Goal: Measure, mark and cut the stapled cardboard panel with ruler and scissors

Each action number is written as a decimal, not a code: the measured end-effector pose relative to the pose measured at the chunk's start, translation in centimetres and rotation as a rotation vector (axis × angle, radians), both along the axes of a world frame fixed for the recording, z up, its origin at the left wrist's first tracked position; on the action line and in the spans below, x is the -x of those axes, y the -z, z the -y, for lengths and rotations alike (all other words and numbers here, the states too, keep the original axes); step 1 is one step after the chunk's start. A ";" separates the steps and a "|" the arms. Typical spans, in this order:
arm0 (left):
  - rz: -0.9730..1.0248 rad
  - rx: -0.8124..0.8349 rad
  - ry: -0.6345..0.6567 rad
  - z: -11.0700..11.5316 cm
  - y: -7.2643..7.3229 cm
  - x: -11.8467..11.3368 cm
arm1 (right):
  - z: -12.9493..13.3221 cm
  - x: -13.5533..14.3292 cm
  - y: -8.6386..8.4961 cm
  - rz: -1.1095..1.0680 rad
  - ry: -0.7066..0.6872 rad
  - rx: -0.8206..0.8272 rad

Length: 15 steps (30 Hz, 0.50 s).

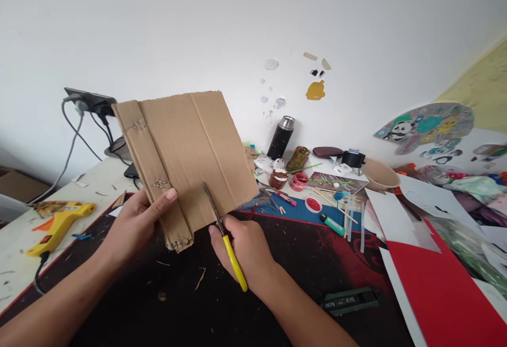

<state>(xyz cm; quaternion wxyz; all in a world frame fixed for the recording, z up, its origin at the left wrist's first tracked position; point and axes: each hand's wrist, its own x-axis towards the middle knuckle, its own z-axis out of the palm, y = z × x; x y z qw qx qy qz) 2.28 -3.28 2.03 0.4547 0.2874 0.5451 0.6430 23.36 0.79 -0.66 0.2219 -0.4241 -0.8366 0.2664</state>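
A brown cardboard piece (194, 146) is held up over the dark mat, with a folded strip along its left side that bears small wire-like bits. My left hand (144, 215) grips the strip's lower part, thumb on the front face. In my right hand (243, 241) are scissors with yellow handles (234, 262). One dark blade lies across the front of the cardboard near its lower edge, pointing up and left; the other blade is hidden. The lower edge has a step cut into it beside the strip.
A yellow glue gun (59, 228) lies at the left. Behind are a black flask (281, 138), paint jars (278, 178) and sticks. At the right are a dark green cutter (350, 301), a green-labelled tube (332, 225) and red paper (443, 289).
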 end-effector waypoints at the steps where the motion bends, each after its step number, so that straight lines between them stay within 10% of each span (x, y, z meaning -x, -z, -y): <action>1: -0.005 0.007 0.007 -0.1 -0.1 0.0 | 0.0 -0.1 0.0 -0.001 -0.003 0.004; 15: -0.018 0.096 -0.004 -0.4 -0.8 -0.8 | -0.1 -0.6 0.1 -0.105 -0.090 0.200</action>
